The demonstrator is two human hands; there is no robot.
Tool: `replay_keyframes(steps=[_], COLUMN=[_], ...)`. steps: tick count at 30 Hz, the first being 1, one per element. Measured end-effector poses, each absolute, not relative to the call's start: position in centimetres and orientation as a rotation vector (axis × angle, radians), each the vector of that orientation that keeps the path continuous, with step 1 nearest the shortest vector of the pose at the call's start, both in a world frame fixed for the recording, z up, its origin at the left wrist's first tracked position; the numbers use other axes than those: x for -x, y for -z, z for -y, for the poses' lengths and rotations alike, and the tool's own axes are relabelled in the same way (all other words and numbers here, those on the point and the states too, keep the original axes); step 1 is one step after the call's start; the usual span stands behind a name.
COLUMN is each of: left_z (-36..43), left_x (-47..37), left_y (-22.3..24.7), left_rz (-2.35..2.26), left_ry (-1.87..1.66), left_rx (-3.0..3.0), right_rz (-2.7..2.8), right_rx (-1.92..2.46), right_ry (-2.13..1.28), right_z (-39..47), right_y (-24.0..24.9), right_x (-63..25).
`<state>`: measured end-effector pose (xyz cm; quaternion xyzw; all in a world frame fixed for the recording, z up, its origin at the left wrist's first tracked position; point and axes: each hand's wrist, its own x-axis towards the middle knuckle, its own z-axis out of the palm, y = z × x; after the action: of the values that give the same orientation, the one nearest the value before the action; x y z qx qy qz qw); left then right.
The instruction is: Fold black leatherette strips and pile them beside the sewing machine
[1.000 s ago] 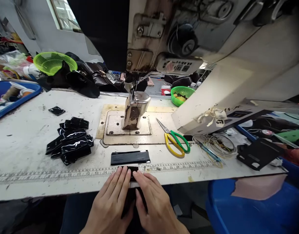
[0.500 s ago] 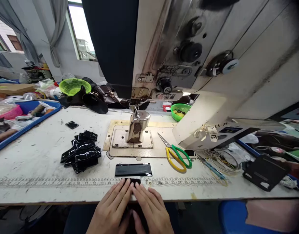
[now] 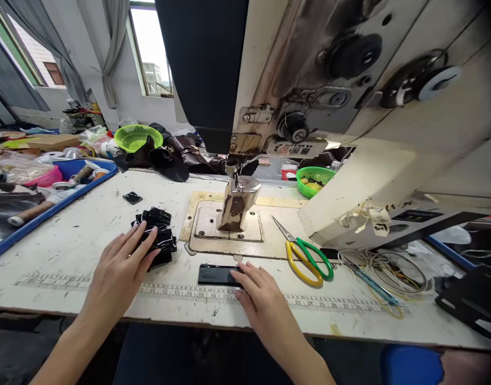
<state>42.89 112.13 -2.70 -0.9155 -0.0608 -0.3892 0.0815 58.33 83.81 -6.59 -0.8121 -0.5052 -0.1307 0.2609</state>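
My left hand (image 3: 123, 262) reaches over a pile of small, shiny black folded pieces (image 3: 162, 215). Its fingers are spread, with the fingertips on or just above the pile, and they hide part of it. A flat black glossy strip (image 3: 215, 275) lies near the front of the table, just behind a printed ruler scale (image 3: 181, 293). At the strip's right end rests my right hand (image 3: 261, 291), fingers stretched onto it and thumb apart. Behind the strip rises the post (image 3: 238, 206) of a sewing machine.
Scissors (image 3: 305, 259) with yellow and green handles lie right of the strip. Further right are a blue tool (image 3: 375, 286) and coiled cord. One loose black piece (image 3: 132, 198) sits behind the pile. A blue tray (image 3: 75, 192) of spools stands left; the machine head (image 3: 293, 80) overhangs.
My hands were together at the table's front edge on a small black piece. They have parted: the left to the pile, the right to the strip. The small piece no longer shows there.
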Motion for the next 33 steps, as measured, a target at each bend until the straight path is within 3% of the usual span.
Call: replay_keyframes(steps=[5,11,20,33], left_z=[-107.1,-101.7,-102.5,-102.8], left_x=[-43.4,-45.0,-46.5,-44.5], left_y=[3.9,6.0,6.2,5.7], left_rz=[0.084,-0.186,-0.253,-0.061], left_ry=[1.253,0.878,0.672,0.794], left_rx=[2.911,3.171,3.246,3.337], right_rz=[1.238,1.216,1.283,1.063], right_rx=[2.284,2.217,1.951,2.053], right_ry=[0.373,0.423,0.199,0.218], right_z=[-83.6,-84.1,-83.9,-81.5], right_y=[6.7,7.4,6.2,5.5], right_x=[-56.2,-53.0,-53.8,-56.5])
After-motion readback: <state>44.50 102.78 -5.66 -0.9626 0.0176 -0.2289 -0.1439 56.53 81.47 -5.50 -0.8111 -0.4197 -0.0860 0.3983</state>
